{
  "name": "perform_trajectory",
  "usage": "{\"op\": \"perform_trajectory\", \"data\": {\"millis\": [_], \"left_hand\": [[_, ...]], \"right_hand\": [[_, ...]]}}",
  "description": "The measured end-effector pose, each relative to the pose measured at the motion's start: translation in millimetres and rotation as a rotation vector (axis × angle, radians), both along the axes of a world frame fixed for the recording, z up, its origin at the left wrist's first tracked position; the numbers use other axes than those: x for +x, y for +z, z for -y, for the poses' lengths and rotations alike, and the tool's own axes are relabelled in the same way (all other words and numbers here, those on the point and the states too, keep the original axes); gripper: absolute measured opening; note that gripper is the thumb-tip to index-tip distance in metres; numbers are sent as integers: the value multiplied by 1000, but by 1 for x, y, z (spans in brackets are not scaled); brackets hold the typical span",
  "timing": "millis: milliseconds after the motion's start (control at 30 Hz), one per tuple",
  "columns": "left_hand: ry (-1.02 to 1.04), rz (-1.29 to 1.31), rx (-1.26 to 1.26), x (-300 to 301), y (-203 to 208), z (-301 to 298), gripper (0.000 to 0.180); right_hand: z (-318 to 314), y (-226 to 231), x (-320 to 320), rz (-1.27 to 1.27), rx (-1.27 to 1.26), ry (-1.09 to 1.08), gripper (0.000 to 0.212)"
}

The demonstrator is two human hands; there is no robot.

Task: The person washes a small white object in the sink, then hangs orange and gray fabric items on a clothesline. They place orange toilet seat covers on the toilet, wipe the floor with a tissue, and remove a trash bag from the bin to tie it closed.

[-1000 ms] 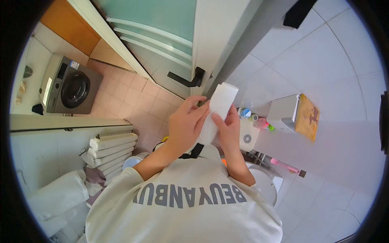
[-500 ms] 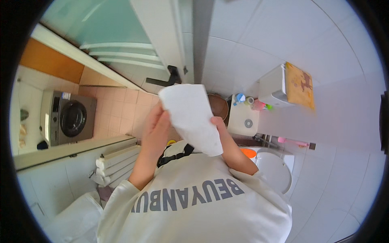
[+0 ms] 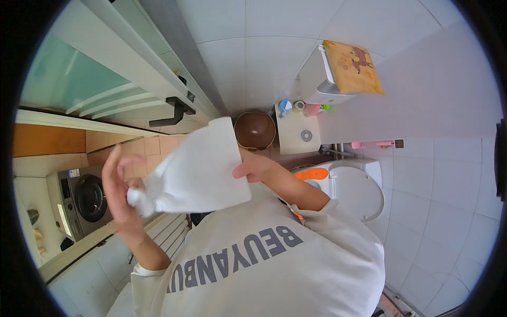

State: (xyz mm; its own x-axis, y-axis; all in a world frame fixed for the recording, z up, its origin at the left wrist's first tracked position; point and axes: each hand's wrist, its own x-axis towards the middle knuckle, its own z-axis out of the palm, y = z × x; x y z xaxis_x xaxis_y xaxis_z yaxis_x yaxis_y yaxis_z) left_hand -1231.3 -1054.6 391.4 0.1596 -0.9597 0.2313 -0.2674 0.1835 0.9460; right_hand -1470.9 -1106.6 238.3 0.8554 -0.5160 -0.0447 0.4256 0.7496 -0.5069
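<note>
The white sheet (image 3: 195, 174) hangs in front of the person's chest between both hands, its long axis running left to right, narrow bunched end toward the left hand (image 3: 122, 193), broad straight edge at the right hand (image 3: 257, 166). It looks thin, soft and creased; the right thumb clamps it, fingers hidden behind, while motion blur leaves the left grip impossible to tell.

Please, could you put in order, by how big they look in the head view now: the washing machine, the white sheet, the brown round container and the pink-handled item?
1. White sheet, though nearness to the camera enlarges it
2. Washing machine, partly hidden
3. Brown round container
4. Pink-handled item
</note>
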Motion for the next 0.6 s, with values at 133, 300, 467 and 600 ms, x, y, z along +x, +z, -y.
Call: {"op": "perform_trajectory", "data": {"millis": [133, 300, 467, 600], "left_hand": [[-285, 840, 66, -18, -10, 8, 112], [-693, 865, 606, -38, -23, -7, 48], [-843, 852, 473, -31, -19, -23, 28], [-675, 810, 296, -5, -3, -41, 24]], "right_hand": [[11, 35, -19, -243, -261, -83, 75], [15, 101, -55, -650, -1033, -193, 62], [10, 143, -90, -753, -1140, -39, 62], [18, 133, -120, -633, -1251, -557, 58]]}}
